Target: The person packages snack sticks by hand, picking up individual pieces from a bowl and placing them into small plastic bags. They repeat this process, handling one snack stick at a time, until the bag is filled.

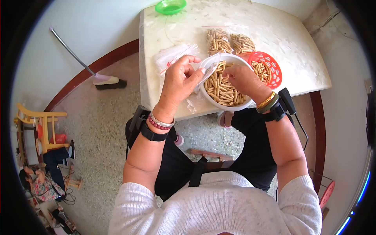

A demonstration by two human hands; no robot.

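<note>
A white bowl (229, 106) full of short tan sticks (219, 84) sits at the table's near edge. My left hand (182, 78) is at its left rim, thumb and fingers closed on a clear plastic bag (209, 69). Over the bowl's right part, my right hand (244, 80) has its fingers curled down at the sticks; whether it holds any is hidden. Right of the bowl, a red basket (277, 74) contains more sticks. Behind are two filled clear bags (218, 41). Flat empty bags (172, 56) lie beyond my left hand.
A green bowl (170, 7) stands at the far left corner of the table (282, 27). On the floor at left are a broom (107, 82) and a wooden chair (45, 117). Another person (45, 188) is at the lower left.
</note>
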